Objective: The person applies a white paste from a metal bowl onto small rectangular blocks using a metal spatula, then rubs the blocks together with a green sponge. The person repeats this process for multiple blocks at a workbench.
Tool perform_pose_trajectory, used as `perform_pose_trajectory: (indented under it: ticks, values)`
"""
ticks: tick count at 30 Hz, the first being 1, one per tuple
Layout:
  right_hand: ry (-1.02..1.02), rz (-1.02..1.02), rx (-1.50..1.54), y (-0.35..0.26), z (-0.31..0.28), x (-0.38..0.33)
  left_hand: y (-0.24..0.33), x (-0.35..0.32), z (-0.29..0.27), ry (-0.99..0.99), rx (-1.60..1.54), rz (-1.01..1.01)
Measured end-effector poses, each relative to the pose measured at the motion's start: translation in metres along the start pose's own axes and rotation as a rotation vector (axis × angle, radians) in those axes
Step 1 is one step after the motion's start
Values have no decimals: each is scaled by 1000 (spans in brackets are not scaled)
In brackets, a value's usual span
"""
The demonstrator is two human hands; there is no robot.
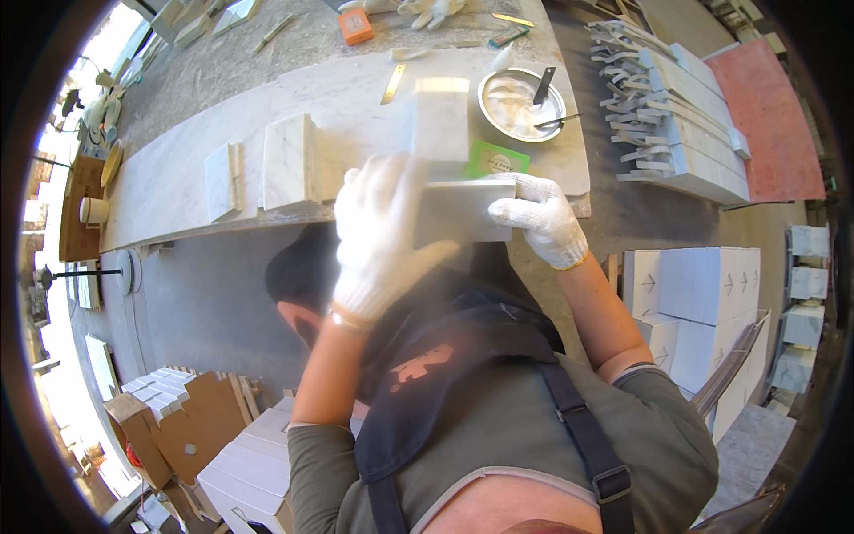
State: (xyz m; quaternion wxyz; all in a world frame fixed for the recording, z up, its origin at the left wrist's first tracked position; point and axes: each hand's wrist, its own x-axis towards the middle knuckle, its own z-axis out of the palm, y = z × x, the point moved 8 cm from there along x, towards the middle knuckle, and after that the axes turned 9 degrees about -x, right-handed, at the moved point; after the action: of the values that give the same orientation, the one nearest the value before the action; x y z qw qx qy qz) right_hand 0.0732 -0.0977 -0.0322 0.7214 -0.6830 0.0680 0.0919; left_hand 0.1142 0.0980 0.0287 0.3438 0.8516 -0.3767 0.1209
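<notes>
white knit gloves cover both hands, probably to spare the skin from stone edges and dust. the right hand grips the right end of a pale tile, thumb on the near face and fingers behind its edge, a hold that seems chosen to steady the piece while leaving most of its face free. the left hand is at the tile's left end, thumb stretched well away from the fingers; blur hides whether they press on it, so that cannot be told.

the tile is at the near edge of the marble slab, in front of the body, where both hands meet easily. just behind it sits a pale block, and a green packet lies beside that. farther back, the metal bowl of creamy paste holds a dark-handled spreader, its handle standing clear of the paste, likely to stay clean for grasping. to the left, a larger tile stack and a smaller stack stand apart, perhaps for easy reach.
</notes>
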Motion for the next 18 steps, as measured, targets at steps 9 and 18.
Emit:
perform_pose_trajectory:
  ticks: [9,18]
  values:
    - [-6,35,-91,2,-2,-7,-57,-48,14,21,-948,-778]
    - [181,-153,-184,-13,-9,5,-46,-57,11,242,-1136,-751]
